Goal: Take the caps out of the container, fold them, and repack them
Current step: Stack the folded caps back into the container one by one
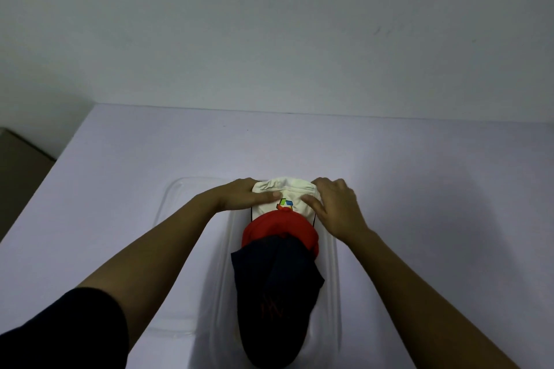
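Three caps are stacked in a row inside a clear plastic container [332,252]. The white cap [284,192] with a coloured logo lies farthest from me, a red cap [280,226] overlaps it, and a dark navy cap [277,293] lies nearest, brim toward me. My left hand [242,196] grips the white cap's left side with the thumb on top. On the cap's right side, my right hand [335,207] holds it with fingers pressed on the crown.
The container's clear lid [171,204] lies flat to the left of the container. Both rest on a pale lilac table [434,174] that meets a plain wall behind. A dark object [18,159] stands off the table's left edge.
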`<state>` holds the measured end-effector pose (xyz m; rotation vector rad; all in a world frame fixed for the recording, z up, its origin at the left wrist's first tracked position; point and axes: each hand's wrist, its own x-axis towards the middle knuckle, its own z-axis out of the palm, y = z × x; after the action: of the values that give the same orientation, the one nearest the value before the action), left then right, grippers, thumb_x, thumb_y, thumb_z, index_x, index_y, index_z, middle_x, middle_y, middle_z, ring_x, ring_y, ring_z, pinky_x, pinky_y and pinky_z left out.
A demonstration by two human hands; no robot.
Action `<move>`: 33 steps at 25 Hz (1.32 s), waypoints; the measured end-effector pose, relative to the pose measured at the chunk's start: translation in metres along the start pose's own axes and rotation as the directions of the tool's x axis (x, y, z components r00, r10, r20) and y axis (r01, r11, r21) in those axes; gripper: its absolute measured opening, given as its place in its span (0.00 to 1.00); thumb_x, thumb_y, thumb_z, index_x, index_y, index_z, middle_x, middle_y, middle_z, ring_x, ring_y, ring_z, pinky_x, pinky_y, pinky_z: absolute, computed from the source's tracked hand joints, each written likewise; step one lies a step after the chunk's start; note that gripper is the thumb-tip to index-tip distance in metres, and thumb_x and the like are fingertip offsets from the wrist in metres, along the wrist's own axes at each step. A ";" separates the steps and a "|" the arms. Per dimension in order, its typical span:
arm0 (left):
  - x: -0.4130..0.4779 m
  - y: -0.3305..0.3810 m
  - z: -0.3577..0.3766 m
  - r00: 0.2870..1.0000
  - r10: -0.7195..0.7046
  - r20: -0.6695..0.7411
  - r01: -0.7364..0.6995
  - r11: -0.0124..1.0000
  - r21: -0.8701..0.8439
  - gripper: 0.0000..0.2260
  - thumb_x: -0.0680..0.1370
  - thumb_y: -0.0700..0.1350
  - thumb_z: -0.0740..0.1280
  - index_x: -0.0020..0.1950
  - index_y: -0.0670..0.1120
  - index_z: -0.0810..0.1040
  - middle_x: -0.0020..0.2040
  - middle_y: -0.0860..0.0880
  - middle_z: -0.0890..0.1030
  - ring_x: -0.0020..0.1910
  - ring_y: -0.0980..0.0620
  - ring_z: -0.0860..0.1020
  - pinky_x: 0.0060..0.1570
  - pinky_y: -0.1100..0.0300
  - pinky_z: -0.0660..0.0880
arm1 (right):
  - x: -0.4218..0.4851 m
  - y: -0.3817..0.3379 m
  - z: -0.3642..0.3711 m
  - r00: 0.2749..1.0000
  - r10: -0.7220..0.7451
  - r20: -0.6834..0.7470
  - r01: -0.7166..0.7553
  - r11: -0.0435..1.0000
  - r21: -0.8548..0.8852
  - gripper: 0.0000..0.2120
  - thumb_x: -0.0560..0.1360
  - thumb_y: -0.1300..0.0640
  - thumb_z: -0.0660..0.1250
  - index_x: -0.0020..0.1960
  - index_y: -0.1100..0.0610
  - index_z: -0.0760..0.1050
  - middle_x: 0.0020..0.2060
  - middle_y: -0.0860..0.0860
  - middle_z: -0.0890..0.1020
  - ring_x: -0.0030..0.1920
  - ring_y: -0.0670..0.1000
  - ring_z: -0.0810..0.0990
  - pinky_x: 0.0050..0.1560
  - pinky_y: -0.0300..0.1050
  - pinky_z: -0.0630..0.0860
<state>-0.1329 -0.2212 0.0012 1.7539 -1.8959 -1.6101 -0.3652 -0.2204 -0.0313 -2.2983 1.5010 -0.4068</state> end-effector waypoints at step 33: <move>-0.037 -0.028 0.028 0.965 0.233 -0.119 -0.177 0.917 0.358 0.18 0.76 0.58 0.62 0.55 0.46 0.81 0.54 0.49 0.82 0.53 0.52 0.78 0.56 0.57 0.73 | -0.028 0.000 -0.008 0.941 -0.108 0.320 0.111 0.994 0.009 0.33 0.64 0.29 0.49 0.48 0.51 0.79 0.55 0.46 0.78 0.55 0.50 0.70 0.53 0.47 0.63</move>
<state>-0.1203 -0.1701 -0.0109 1.6637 -2.2995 -1.0816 -0.3793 -0.1960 -0.0255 -2.3255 1.2224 -0.0479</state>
